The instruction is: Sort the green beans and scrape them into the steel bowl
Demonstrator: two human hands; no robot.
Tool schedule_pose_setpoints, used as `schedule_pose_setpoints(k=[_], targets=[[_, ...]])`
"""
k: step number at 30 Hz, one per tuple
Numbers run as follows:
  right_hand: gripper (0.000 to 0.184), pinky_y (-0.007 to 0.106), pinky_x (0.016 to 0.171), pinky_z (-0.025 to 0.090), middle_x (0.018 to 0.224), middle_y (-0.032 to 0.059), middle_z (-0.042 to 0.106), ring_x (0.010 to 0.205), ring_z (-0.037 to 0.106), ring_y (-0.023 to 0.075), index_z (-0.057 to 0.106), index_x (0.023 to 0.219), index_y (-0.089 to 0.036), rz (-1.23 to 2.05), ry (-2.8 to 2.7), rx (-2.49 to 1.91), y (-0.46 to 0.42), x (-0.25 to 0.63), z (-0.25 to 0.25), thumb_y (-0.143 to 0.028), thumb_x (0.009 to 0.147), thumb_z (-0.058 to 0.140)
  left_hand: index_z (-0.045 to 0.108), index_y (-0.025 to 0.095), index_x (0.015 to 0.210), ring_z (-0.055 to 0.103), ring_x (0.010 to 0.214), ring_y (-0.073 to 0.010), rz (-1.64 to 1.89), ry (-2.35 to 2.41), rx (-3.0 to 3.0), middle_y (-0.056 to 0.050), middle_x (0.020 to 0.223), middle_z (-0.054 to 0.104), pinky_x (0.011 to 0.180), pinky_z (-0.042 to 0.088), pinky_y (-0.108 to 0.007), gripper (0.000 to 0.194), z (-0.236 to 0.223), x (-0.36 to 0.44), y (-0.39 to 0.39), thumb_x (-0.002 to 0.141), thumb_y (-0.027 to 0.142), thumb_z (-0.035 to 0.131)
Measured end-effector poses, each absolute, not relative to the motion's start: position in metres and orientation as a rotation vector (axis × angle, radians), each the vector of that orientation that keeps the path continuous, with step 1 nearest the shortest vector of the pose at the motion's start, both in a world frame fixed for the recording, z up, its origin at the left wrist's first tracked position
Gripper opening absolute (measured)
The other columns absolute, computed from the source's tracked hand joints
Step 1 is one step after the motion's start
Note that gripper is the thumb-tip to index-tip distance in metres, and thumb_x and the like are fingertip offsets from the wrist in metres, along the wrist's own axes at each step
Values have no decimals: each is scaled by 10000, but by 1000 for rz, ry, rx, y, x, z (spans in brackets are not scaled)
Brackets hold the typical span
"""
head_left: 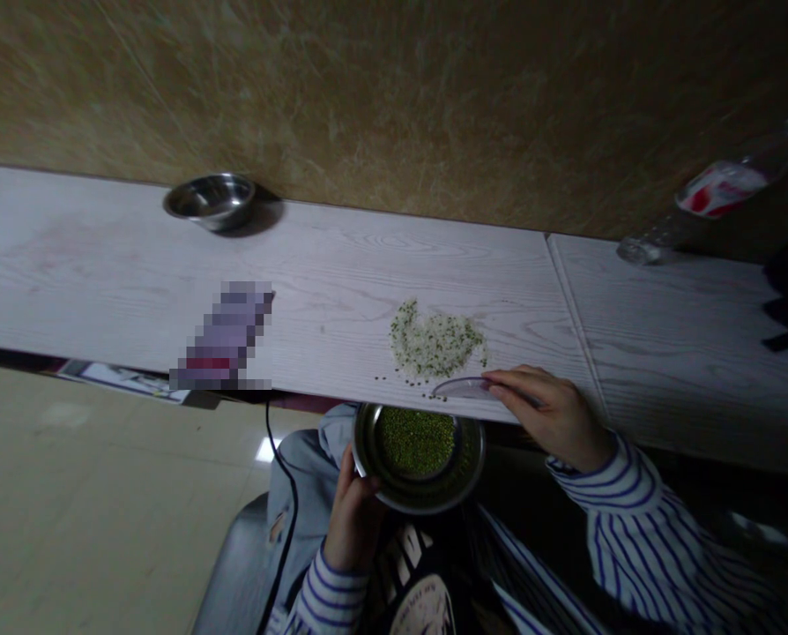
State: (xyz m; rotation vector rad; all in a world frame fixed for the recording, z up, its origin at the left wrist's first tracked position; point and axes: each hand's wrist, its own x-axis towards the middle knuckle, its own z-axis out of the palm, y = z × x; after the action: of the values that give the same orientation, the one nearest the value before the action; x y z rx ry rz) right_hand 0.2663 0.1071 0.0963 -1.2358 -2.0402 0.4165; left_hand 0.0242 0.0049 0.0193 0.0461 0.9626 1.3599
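Note:
My left hand (pixel 355 507) grips the left rim of a metal bowl (pixel 477 454), held just below the table's front edge. Green beans (pixel 415 441), which look like mung beans, cover part of its bottom. Above the bowl, my right hand (pixel 556 414) pinches a thin, see-through plastic piece with a curved edge (pixel 464 386); its exact kind is unclear. That piece lies low at the table edge, near several loose beans. Just beyond it, a pile of white grains mixed with green beans (pixel 437 342) is spread on the tabletop.
A second metal bowl (pixel 212 203) stands by the wall at the back left. A blurred-out phone-like object (pixel 228 331) lies near the front edge. At the right is a clear bottle (pixel 717 190) with a red-and-white label. A black cable (pixel 293 494) hangs beside my leg.

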Motion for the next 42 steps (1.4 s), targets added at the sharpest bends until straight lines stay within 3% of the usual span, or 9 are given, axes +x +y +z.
schedule_pose_setpoints(k=[42], targets=[[214, 337, 799, 607, 981, 76, 794, 890, 749, 217, 769, 1057, -216, 513, -1921, -1412, 111, 258, 90, -236, 907, 618, 668, 274, 1269, 651, 1054, -288, 1346, 967, 79, -59, 1153, 741, 900, 533, -406, 622, 6, 17, 4, 659, 156, 705]])
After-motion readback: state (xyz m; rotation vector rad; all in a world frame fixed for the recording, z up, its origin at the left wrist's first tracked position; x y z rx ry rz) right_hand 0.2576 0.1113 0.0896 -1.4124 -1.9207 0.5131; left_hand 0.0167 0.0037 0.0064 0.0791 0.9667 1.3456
